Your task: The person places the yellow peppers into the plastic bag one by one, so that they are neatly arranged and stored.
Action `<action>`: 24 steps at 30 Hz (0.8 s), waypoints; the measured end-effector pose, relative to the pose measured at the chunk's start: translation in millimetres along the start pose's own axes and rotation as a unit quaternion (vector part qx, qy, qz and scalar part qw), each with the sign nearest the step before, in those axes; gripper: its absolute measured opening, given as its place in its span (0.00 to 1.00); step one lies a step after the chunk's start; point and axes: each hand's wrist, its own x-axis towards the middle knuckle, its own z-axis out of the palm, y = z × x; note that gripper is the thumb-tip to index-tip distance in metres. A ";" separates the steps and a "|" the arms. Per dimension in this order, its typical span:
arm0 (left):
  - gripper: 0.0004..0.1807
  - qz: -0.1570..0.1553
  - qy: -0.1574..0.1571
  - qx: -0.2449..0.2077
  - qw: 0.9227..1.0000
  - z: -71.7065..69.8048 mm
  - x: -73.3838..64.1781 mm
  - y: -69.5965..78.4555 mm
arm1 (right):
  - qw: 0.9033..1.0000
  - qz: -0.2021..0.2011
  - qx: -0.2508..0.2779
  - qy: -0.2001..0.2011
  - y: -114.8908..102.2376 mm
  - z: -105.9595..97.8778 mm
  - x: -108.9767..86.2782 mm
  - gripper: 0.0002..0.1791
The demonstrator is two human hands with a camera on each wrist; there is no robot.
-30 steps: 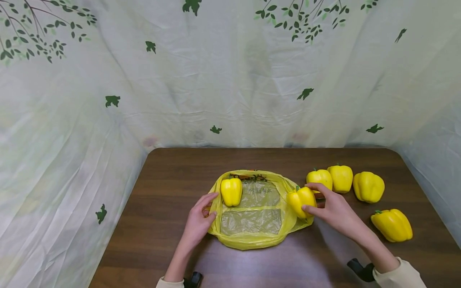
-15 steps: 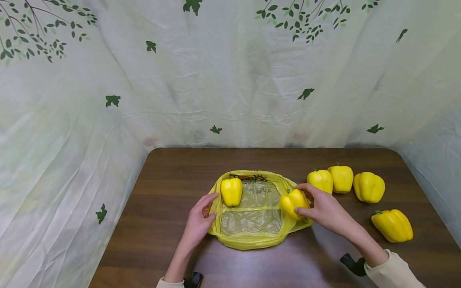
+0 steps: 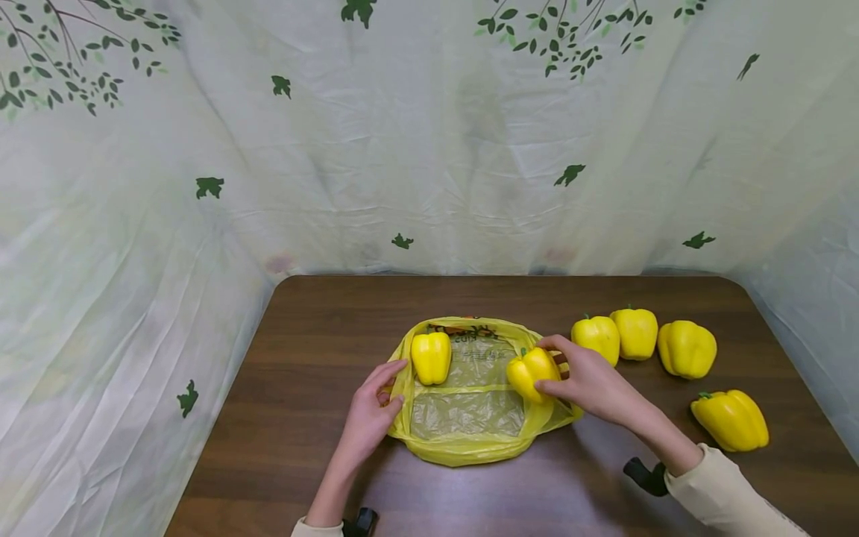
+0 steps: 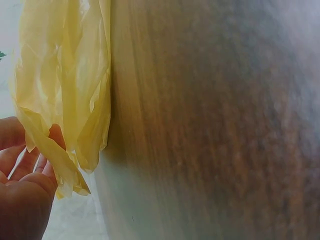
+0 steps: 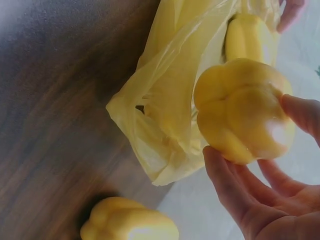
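A yellow plastic bag (image 3: 470, 449) lies with its mouth spread wide on the brown table. Inside, at the left, stands one yellow bell pepper (image 3: 432, 359). My left hand (image 3: 371, 406) holds the bag's left rim; in the left wrist view a fold of the yellow bag (image 4: 60, 162) crosses the fingers of that hand (image 4: 30, 185). At the bag's right side, my right hand (image 3: 590, 378) grips a second yellow bell pepper (image 3: 530, 375) between thumb and fingertips. That held bell pepper (image 5: 245, 110) appears over the bag's opening in the right wrist view.
Three yellow bell peppers (image 3: 634, 333) stand in a row at the table's back right. Another bell pepper (image 3: 731, 421) lies on its side nearer the front right. White cloth (image 3: 429, 186) printed with leaves hangs behind the table (image 3: 322, 306).
My right hand has carried its bell pepper leftward, from the bag's right rim to over the opening. The left hand and the other peppers have stayed in place.
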 end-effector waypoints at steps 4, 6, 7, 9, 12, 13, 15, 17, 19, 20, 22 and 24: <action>0.30 0.001 -0.001 -0.006 1.000 -0.2 -0.1 -0.3 | 1.000 -0.002 -0.002 -0.005 0.0 2.7 5.7 0.33; 0.30 0.002 -0.001 -0.010 1.000 -0.3 -0.1 -0.8 | 1.000 -0.011 0.007 -0.010 1.0 4.2 8.4 0.33; 0.30 0.002 -0.001 -0.011 1.000 -0.3 -0.1 -1.2 | 1.000 -0.016 0.012 -0.012 1.6 5.1 9.8 0.33; 0.30 0.004 0.000 -0.012 1.000 -0.4 -0.1 -1.7 | 0.999 -0.021 0.023 -0.013 2.3 6.6 12.6 0.32; 0.30 0.007 0.000 -0.015 1.000 -0.1 -0.1 -2.6 | 0.999 -0.030 0.035 -0.014 3.6 8.6 16.2 0.31; 0.30 0.008 0.000 -0.015 1.000 -0.1 0.0 -2.7 | 0.999 -0.032 0.036 -0.013 3.7 9.3 17.5 0.31; 0.30 0.009 -0.001 -0.014 1.000 -0.2 0.0 -3.0 | 0.999 -0.034 0.038 -0.013 3.9 10.8 20.2 0.31; 0.30 0.009 -0.001 -0.014 1.000 -0.1 -0.3 -3.0 | 0.999 -0.035 0.037 -0.014 3.8 12.2 22.7 0.31; 0.30 0.008 -0.002 -0.015 1.000 -0.1 -0.7 -2.6 | 0.999 -0.036 0.033 -0.015 3.4 13.6 24.8 0.31; 0.30 0.007 -0.002 -0.015 1.000 0.0 -0.7 -2.5 | 0.999 -0.036 0.030 -0.015 3.1 14.1 25.7 0.31; 0.30 0.006 -0.003 -0.016 1.000 0.1 -0.8 -2.4 | 0.999 -0.040 0.025 -0.016 2.2 15.1 27.4 0.32; 0.30 0.005 -0.002 -0.018 1.000 0.1 -0.6 -2.4 | 0.999 -0.044 0.022 -0.017 1.5 16.1 29.2 0.32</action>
